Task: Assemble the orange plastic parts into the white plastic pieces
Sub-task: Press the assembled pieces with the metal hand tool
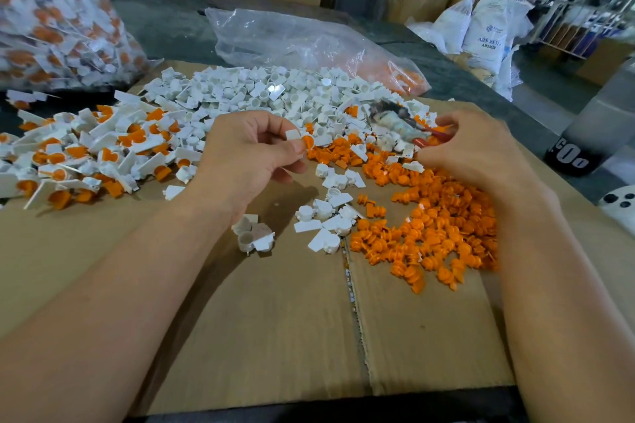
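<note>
My left hand (247,154) pinches a white plastic piece (293,135) with an orange part (308,141) at its tip, between thumb and forefinger above the cardboard. My right hand (481,151) hovers over the loose orange parts (436,227). Its curled fingers close round the red end of a blurred grey-and-white object (395,118). Loose white pieces (261,93) are heaped at the back. Assembled white-and-orange pieces (86,148) lie in a pile at the left. A few white pieces (254,233) lie on the cardboard below my left wrist.
Flattened cardboard (275,319) covers the table. A full bag of assembled pieces (51,17) stands back left. A clear plastic bag (302,41) holding some orange parts lies behind the white heap. Boxes and white sacks (488,31) stand beyond the table.
</note>
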